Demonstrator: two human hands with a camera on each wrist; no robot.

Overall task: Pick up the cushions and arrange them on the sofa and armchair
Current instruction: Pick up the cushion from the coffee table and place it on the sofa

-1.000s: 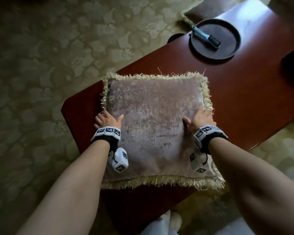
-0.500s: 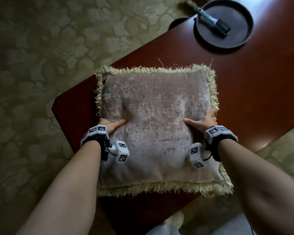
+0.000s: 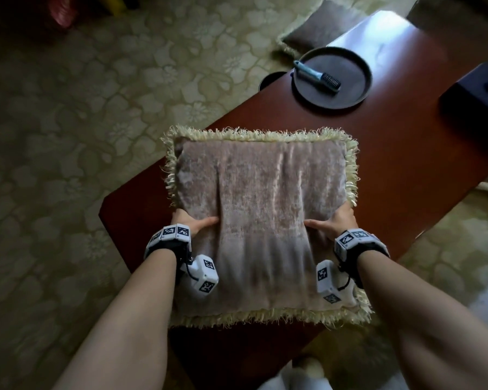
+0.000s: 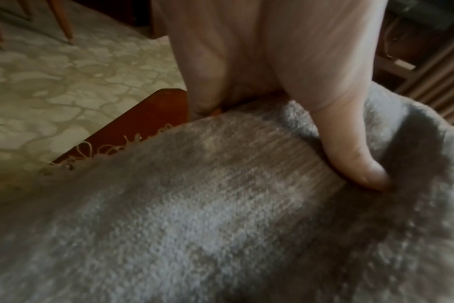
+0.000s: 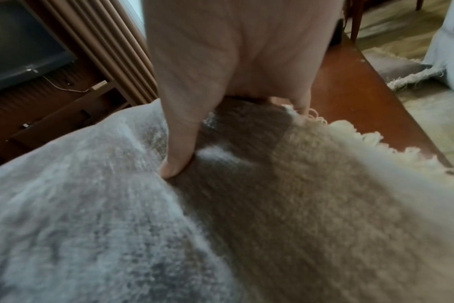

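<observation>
A person's two hands grip one fringed cushion [image 3: 261, 220] by its side edges over a reddish-brown counter [image 3: 406, 170]. The left hand [image 3: 192, 224] clasps the cushion's left edge, thumb pressed into the plush top and fingers tucked underneath; the right hand [image 3: 334, 223] does the same on the right edge. From the wrist views, each thumb digs a crease into the fabric, the left hand [image 4: 272, 61] and right hand [image 5: 233, 51] both wrapped around the cushion [image 4: 220, 215] [image 5: 220, 225]. Whether the cushion rests on the counter or hangs just above it cannot be told.

Farther along the counter sits one round dark tray [image 3: 358, 80] holding one blue-handled brush [image 3: 317, 76]. One dark box [image 3: 473, 105] stands at the counter's right edge. A second fringed cushion [image 3: 313, 32] lies on the patterned carpet [image 3: 96, 108] beyond the tray, and a third cushion [image 5: 407, 70] lies on the floor beside the counter's right side.
</observation>
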